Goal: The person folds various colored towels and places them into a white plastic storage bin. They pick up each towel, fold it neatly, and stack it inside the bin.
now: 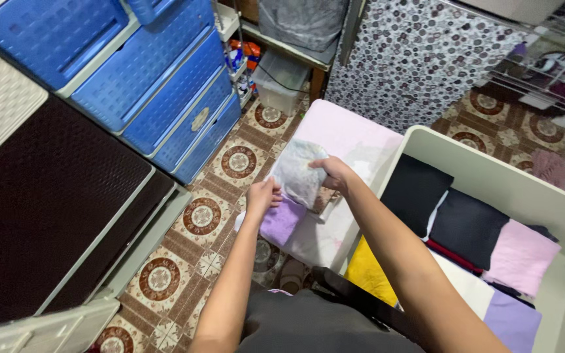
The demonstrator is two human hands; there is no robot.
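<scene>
With the right hand (335,173) pinching the pale folded cloth (299,171) by one edge and the left hand (263,196) curled under its near corner, the fold may slump open onto the lilac cloth (282,221) below.

Both hands (264,195) (335,174) fwd, grips closed

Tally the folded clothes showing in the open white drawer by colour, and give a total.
In the white drawer:
Black folded clothes: 2
Pink folded cloth: 1
Yellow folded cloth: 1
Lilac folded cloth: 1
White folded cloth: 1
Red folded cloth: 1
Total: 7

Small orange and blue packages (243,53), perhaps bottles, on the far shelf (229,19)
</scene>
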